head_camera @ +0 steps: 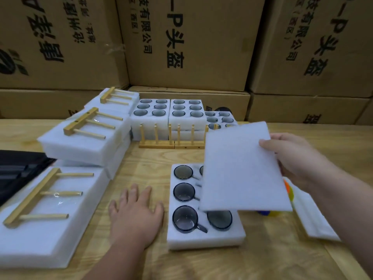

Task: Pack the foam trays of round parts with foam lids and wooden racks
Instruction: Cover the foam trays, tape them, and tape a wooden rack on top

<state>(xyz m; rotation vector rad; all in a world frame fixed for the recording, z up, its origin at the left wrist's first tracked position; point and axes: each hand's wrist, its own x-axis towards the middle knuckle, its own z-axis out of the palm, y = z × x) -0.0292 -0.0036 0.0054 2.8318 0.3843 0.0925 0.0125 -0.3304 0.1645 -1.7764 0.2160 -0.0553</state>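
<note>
Cardboard boxes (187, 43) stacked at far side carry big black print, "-P头盔" plus smaller "有限公司" and "(西区)"; left box's print is upside down, can't read it properly.

My right hand (292, 158) grips a white foam lid (242, 168) by its right edge, thumb on top, fingers curled under. Lid is held tilted above the right half of the near foam tray (203, 239), long axis running near-to-far, leaning a bit left at the far end. Tray sits on the bench (272, 259) center-near, long axis also near-to-far, dark round parts (184, 192) in its pockets; right column mostly hidden under lid.

My left hand (135, 215) lies flat on bench just left of tray, fingers spread, holding nothing.

Left side: closed foam packs w/ wooden racks (38, 199) lying on top, pegs pointing right. Far center: more open trays (169, 110), two racks standing upright (156, 138) in front of them.
</note>
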